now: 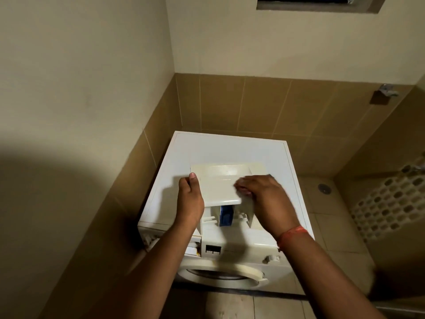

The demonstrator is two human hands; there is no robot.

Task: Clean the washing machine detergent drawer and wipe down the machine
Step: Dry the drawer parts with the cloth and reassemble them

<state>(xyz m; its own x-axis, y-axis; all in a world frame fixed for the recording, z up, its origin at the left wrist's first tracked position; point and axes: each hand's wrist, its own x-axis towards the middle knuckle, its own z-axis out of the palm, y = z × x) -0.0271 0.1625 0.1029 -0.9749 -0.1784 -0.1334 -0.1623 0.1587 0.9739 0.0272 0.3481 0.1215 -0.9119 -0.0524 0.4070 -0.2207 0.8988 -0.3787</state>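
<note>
Fingers point(192, 178) of both hands around smooth, boxy plastic detergent drawer point(220, 183).

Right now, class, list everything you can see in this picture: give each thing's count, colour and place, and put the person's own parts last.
washing machine: one, white, in the tiled corner, front-loading
detergent drawer: one, cream, lying on top of the machine, held in both hands
blue insert: one, blue, in the drawer's near end
drawer slot: one, open, stained, machine's upper front at the left
dial: one, white, front panel at the right
door: one, white, round, low on the front
window: one, dark, top of the back wall
floor drain: one, grey, right of the machine
left hand: one, grips the drawer's left edge
right hand: one, on the drawer's right side, fingers blurred
wrist thread: one, red, right wrist
</note>
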